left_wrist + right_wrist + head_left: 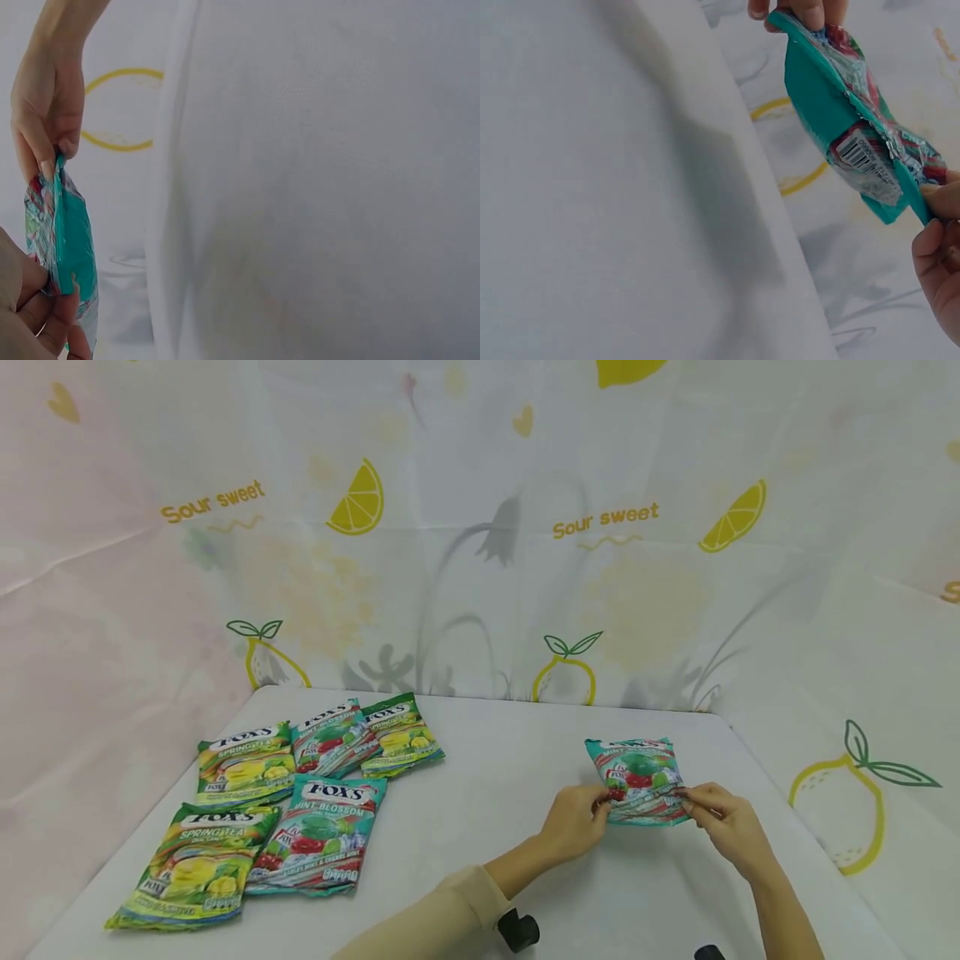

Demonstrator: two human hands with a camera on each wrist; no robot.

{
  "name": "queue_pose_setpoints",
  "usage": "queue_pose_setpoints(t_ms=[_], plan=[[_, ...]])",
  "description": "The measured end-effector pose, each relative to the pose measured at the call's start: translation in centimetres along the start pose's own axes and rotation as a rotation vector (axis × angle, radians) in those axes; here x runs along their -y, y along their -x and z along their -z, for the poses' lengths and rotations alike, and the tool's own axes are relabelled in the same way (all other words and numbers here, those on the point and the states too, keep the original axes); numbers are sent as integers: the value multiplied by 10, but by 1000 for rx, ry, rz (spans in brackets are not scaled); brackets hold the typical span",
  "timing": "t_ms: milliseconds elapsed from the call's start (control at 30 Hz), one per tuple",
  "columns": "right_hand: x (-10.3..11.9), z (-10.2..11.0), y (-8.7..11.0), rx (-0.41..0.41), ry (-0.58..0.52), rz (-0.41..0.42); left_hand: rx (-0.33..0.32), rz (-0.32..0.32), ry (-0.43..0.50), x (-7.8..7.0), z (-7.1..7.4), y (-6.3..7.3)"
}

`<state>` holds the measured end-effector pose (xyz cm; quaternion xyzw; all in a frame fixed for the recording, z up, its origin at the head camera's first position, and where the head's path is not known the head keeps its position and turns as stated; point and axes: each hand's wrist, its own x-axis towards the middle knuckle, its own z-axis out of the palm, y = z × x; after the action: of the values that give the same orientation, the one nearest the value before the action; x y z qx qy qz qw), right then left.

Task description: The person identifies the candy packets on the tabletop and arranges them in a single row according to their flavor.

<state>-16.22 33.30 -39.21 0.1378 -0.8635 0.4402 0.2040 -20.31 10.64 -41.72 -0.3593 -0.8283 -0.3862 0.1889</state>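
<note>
A teal Fox's mint blossom candy bag (pixel 641 781) is held up over the right part of the white table, its printed front toward the head camera. My left hand (pixel 576 820) pinches its lower left side between thumb and fingers. The lower right side is pinched by my right hand (pixel 726 828). In the left wrist view the candy bag (pixel 75 240) appears edge-on, stretched between both hands. The right wrist view shows the teal back of the candy bag (pixel 832 112) with a barcode, and a shadow lies on the tabletop below.
On the table's left side lie several more candy bags: green-yellow spring tea bags (pixel 191 868) and teal mint blossom bags (pixel 318 835), some overlapping. A lemon-printed cloth (pixel 465 568) hangs behind and around the white table (pixel 480 827). Dark round objects (pixel 519 931) show near my wrists.
</note>
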Motion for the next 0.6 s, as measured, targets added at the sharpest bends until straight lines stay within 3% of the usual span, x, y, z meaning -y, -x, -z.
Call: queue_pose_setpoints(t_ms=[133,600], plan=[[-5,2,-6,-22,11,-12,-15,-4,-16,3,-7,-8],[-15,6,-12,-14,72,-77,50,28,-31,8,-19,-20]])
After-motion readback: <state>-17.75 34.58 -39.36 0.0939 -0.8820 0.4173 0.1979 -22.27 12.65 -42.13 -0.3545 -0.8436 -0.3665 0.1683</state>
